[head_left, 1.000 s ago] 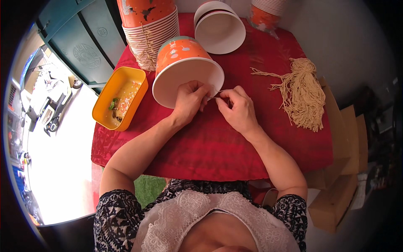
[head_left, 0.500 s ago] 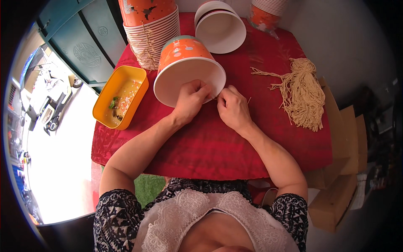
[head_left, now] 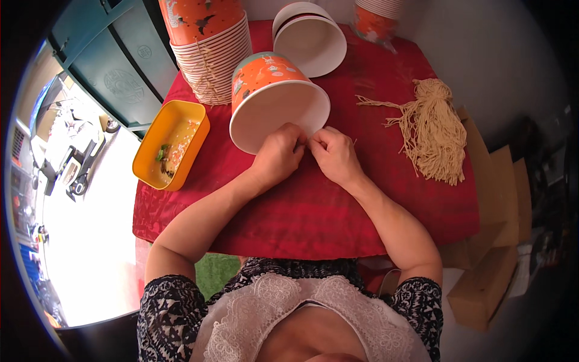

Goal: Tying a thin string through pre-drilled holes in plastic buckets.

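Note:
An orange printed paper bucket (head_left: 278, 114) lies tipped on its side, its white mouth towards me. My left hand (head_left: 282, 151) is closed in front of the lower rim, fingers curled inward. Close beside it, at the rim's lower right, my right hand (head_left: 332, 152) is closed in a pinch, thumb and forefinger together. What the fingertips hold is hidden or too thin to make out. Just beyond the right hand shows a short beige strand end (head_left: 354, 142). A bundle of beige string (head_left: 439, 136) lies farther right on the red-covered table (head_left: 289, 223).
Behind the bucket at left stands a tall stack of matching buckets (head_left: 211, 60) with strings hanging on it. Two tipped buckets (head_left: 310, 45) lie at the back, and a wrapped stack (head_left: 375, 21) stands beyond. A yellow tub (head_left: 142, 169) with small bits sits left; cardboard boxes (head_left: 485, 283) stand right.
The bucket has shifted slightly right and tilted a little. My left hand has moved right and down, out from the bucket's mouth. My right hand has stayed nearly in place, still pinching.

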Demonstrator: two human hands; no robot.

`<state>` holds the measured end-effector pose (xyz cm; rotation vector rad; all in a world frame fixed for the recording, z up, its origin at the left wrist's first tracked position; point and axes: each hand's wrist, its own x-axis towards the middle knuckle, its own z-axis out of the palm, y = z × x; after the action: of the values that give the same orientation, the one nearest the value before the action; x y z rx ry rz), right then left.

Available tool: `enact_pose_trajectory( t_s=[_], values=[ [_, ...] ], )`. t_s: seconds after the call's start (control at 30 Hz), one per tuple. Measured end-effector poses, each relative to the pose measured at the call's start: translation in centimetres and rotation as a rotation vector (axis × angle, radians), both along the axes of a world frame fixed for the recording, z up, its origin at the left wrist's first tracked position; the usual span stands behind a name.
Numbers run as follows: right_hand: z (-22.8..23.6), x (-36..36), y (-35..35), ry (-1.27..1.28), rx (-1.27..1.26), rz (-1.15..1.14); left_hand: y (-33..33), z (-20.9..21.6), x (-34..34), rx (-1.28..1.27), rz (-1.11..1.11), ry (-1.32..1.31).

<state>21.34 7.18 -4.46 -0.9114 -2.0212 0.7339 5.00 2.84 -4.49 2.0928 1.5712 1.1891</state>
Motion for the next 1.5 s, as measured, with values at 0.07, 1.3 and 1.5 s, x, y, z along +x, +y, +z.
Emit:
enact_pose_trajectory(
  t_s=[0.07,1.3,1.5],
  values=[
    [0.0,0.1,-0.1,-0.014,0.020,-0.002,-0.1,-0.1,0.2,0.030,0.015,0.060],
    [1.2,-0.2,-1.4,-0.039,0.158,0.009,-0.2,1.8,0.1,-0.424,-0.065,-0.653],
    [0.5,-0.7,-1.0,0.008,0.170,-0.023,-0.2,1.7,0.1,-0.440,-0.076,-0.699]
  ],
)
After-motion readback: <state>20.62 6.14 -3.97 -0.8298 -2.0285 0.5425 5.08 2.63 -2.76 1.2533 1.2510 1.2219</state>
